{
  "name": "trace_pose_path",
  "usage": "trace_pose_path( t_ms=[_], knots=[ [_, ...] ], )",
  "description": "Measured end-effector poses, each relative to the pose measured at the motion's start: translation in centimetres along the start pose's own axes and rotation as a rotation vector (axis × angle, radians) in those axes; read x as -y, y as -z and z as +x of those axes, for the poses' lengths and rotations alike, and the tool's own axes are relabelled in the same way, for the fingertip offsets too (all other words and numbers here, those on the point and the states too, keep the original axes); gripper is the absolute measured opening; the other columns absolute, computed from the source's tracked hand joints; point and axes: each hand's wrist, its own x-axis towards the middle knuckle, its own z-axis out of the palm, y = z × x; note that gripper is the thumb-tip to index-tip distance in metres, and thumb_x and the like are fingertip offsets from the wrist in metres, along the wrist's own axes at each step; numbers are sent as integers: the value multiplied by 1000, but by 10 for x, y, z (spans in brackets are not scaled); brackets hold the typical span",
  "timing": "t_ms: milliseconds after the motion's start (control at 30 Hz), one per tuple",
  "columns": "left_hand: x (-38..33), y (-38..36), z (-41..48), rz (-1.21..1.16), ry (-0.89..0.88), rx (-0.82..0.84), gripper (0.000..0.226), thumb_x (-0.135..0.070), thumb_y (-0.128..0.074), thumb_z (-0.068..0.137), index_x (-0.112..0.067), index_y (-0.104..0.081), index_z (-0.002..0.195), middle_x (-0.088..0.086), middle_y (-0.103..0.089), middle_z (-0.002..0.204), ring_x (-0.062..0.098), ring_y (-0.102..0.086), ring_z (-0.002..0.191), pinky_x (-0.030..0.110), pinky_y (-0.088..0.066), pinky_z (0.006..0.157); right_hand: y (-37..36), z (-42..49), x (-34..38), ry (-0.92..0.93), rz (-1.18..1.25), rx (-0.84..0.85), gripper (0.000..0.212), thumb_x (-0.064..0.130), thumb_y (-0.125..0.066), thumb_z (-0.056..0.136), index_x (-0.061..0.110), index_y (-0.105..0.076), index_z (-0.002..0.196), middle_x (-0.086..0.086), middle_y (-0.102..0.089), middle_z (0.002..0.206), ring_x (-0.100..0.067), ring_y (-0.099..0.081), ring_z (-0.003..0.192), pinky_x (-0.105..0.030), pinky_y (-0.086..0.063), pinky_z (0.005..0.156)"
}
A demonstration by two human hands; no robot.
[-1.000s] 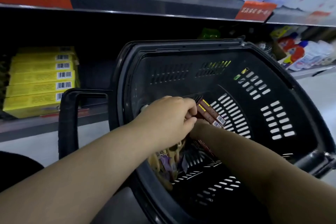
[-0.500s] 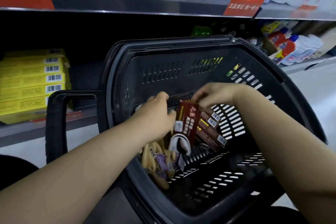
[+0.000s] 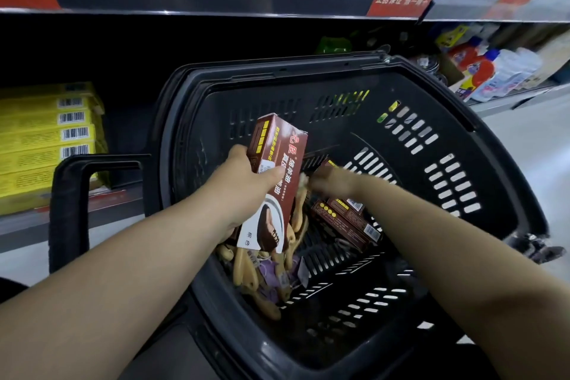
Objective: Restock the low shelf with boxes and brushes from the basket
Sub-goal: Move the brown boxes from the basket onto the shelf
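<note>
A black plastic basket stands in front of me, tilted toward the shelves. My left hand grips a tall brown box by its side and holds it upright above the basket's contents. My right hand is blurred; it reaches down among the other brown boxes, and its grasp is unclear. Several wooden brushes lie in a heap on the basket floor, under the lifted box. The low shelf runs along the left.
Stacked yellow boxes fill the low shelf's left end, with dark space beside them. The basket's handle stands between me and that shelf. Detergent bottles sit far right. An upper shelf with red tags overhangs.
My left hand has taken the brown box and raised it above the pile. My right hand has let go of it and dropped back among the boxes in the basket.
</note>
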Motion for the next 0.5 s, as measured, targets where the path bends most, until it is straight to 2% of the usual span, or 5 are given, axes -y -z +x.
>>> trace_pose_path(
  t_ms=[67,133,233,333,500],
  knots=[
    [1,0,0,-11,22,7,31,-37,-58,90,-22,-41,111,1,-65,94,18,-68,76,29,-54,63,-26,16,-24,-108,-542,113,46,34,-57,90,9,-48,128,-6,-52,125,-26,-51,117,-28,-41,88],
    [2,-1,1,-11,46,22,30,-39,-57,91,-24,-41,111,0,-66,90,17,-68,73,27,-54,60,-48,31,-43,-174,-734,203,65,31,-64,85,4,-37,138,-16,-42,137,-31,-47,121,-36,-43,100],
    [2,-2,3,-54,72,32,31,-38,-57,91,-23,-42,113,1,-67,91,18,-69,72,29,-56,63,-64,51,-51,-160,-830,128,80,25,-67,83,6,-22,146,-19,-30,144,-36,-40,128,-45,-42,101],
    [1,-2,5,-65,80,24,35,-37,-58,90,-21,-41,117,3,-67,93,19,-70,73,31,-57,66,-72,59,-45,-193,-893,60,82,21,-62,87,11,-10,149,-16,-24,149,-36,-35,132,-45,-43,95],
    [-1,-4,7,-34,73,30,37,-36,-58,90,-21,-40,119,2,-66,96,17,-69,74,29,-56,65,-87,61,-50,-184,-997,-54,64,21,-56,90,10,-25,144,-14,-38,139,-30,-48,119,-40,-46,88]
  ],
)
